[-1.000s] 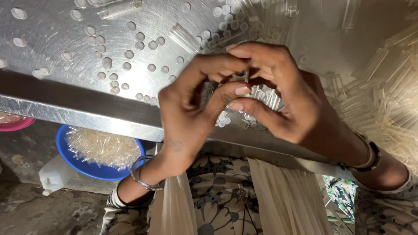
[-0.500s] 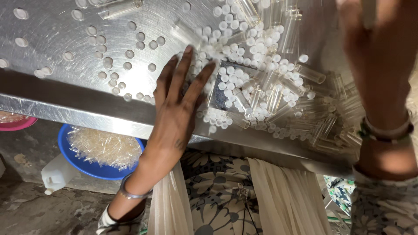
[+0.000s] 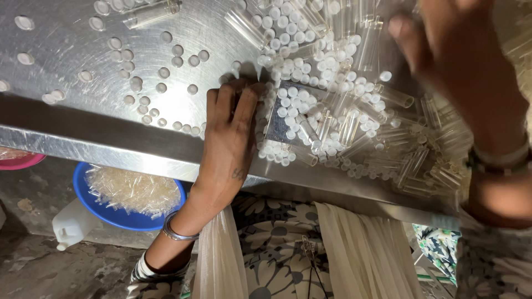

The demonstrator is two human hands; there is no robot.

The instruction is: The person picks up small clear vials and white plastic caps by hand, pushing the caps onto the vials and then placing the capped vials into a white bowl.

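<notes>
Fingers (image 3: 235, 102) of the left hand (image 3: 227, 144) lie flat and close together, palm down, holding nothing; their tips touch the near edge of the heap of small clear vials (image 3: 327, 83). The right hand (image 3: 460, 61) is raised over the far right part of the heap and blurred; fingers loosely spread, and I cannot tell whether they hold anything.

Surface: a shiny metal table (image 3: 77, 66) with a folded front edge (image 3: 100, 147). A flat metal plate (image 3: 285, 113) lies among the vials just right of the left fingertips. Vials stand upright, white ends up, in the middle of the heap; others lie on their sides to the right. Scattered single upright vials (image 3: 160, 72) dot the table left of the hand.

Below the table: rough grey floor (image 3: 50, 266), one blue bowl (image 3: 124, 194) filled with clear vials, one white plastic jug (image 3: 69, 224) beside it, and a pink rim (image 3: 19, 160) at far left. Floral cloth (image 3: 277, 249) covers the lap.

Counts: two hands, one plate, one blue bowl, one jug. One metal bangle (image 3: 174, 232) on the left wrist. Vials are too many to count.
</notes>
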